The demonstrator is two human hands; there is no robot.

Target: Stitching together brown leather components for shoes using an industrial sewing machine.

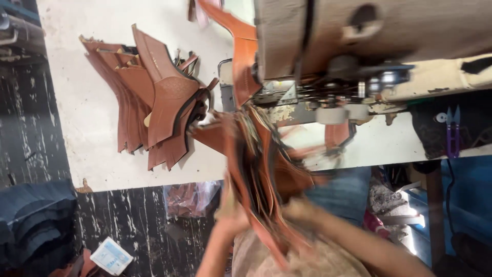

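A blurred bundle of brown leather pieces (261, 169) hangs in front of me, below the sewing machine. My left hand (229, 213) grips its left edge near the bottom. My right hand (297, 209) holds its right lower side. Both hands are smeared by motion, so the fingers are hard to make out. A stack of matching brown leather shoe uppers (154, 97) lies on the white table (92, 154) to the left, apart from my hands.
The grey sewing machine head (369, 36) fills the upper right, with a brown strap (241, 51) hanging beside it. Purple thread snips (453, 131) lie at the right. A clear bag of leather scraps (189, 199) and a small carton (111, 255) lie on the dark floor.
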